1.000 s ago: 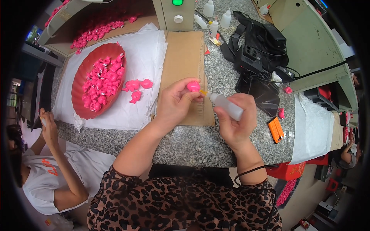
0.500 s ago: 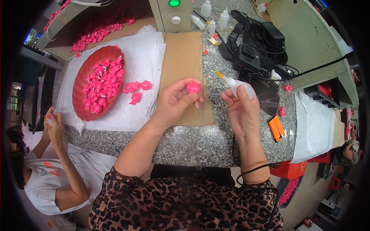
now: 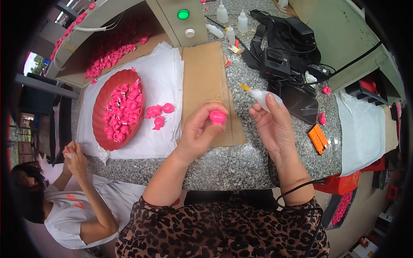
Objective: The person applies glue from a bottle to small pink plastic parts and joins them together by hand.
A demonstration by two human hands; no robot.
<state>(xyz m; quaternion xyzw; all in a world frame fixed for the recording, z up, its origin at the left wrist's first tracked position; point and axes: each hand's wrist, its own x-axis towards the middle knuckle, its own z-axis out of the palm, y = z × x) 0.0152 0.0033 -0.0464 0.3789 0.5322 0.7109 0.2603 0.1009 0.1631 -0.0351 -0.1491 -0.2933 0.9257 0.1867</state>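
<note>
The small pink figure (image 3: 218, 117) is glossy and rounded, its lower left side partly covered by the thumb; the person's left hand (image 3: 197, 131) pinches it above the near part of the brown cardboard (image 3: 202, 73). The right hand (image 3: 277, 129) grips a translucent white squeeze bottle (image 3: 262, 96), thumb laid over it, its amber nozzle (image 3: 245, 87) pointing up-left, apart from the figure. Leftward, a red bowl (image 3: 98, 116) heaped with pink figures (image 3: 122, 112) sits on white paper (image 3: 165, 66). A black bag (image 3: 284, 36) and an orange block (image 3: 318, 138) crowd the right.
</note>
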